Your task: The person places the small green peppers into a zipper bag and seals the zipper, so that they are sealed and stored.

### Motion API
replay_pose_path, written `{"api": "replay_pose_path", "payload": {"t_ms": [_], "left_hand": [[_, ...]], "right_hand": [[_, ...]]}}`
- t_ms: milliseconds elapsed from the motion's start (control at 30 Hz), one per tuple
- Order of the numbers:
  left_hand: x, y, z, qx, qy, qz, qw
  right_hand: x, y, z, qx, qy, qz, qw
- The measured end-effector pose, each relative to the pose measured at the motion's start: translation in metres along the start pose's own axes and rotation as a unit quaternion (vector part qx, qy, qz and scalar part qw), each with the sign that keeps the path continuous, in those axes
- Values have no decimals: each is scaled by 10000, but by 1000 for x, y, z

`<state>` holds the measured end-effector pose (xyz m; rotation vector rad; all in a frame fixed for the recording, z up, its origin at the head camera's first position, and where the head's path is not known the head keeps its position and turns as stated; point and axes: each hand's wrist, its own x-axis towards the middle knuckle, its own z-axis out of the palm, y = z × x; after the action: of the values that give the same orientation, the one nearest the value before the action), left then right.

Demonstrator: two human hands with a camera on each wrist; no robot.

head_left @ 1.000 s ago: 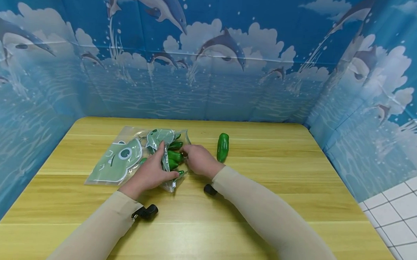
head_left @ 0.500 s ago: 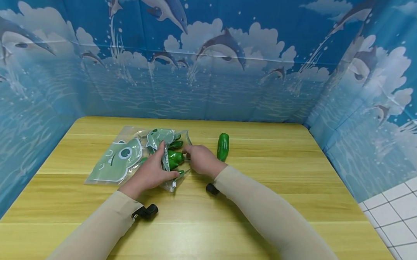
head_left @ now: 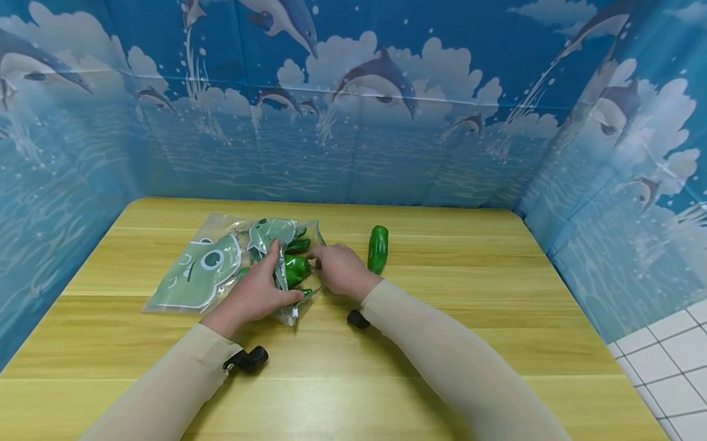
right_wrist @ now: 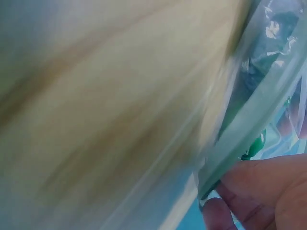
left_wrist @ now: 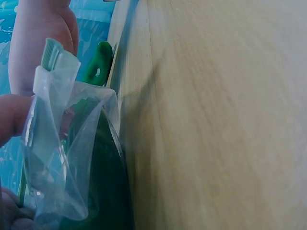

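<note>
In the head view a clear zip bag (head_left: 208, 286) with a green cartoon print lies on the wooden table, several green peppers (head_left: 295, 270) showing at its mouth. My left hand (head_left: 258, 295) holds the bag by its mouth, thumb and fingers spread across the opening. At the opening, my right hand (head_left: 341, 270) pinches the stem of one pepper, whose body is inside the bag. The right wrist view shows the fingertips (right_wrist: 240, 187) right by the bag's zip strip (right_wrist: 254, 115). Clear film (left_wrist: 53, 158) of the bag fills the left side of the left wrist view.
A single green pepper (head_left: 378, 249) lies on the table (head_left: 444, 303) behind the right wrist. A blue dolphin-print curtain (head_left: 356, 148) stands along the back and both sides. White floor tiles (head_left: 679, 353) show at the far right, beyond the table edge.
My right hand shifted slightly right with the pepper's stem, then came back left toward the bag. The left hand and the bag have barely moved.
</note>
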<state>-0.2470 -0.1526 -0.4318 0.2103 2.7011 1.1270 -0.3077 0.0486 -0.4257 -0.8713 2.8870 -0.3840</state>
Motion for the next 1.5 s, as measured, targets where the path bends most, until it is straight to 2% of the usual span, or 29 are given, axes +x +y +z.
{"api": "replay_pose_path", "payload": {"t_ms": [167, 633, 1167, 1500], "left_hand": [[1, 1, 0, 24, 48, 10, 10000], [-1, 1, 2, 94, 60, -65, 9999], [-1, 1, 3, 110, 90, -34, 9999], [-1, 1, 3, 108, 87, -4, 9999]], "right_hand": [[-3, 2, -1, -20, -13, 125, 9999], [0, 1, 1, -132, -88, 106, 9998], [2, -6, 1, -256, -151, -49, 9995], [4, -7, 3, -196, -32, -140, 9997]]}}
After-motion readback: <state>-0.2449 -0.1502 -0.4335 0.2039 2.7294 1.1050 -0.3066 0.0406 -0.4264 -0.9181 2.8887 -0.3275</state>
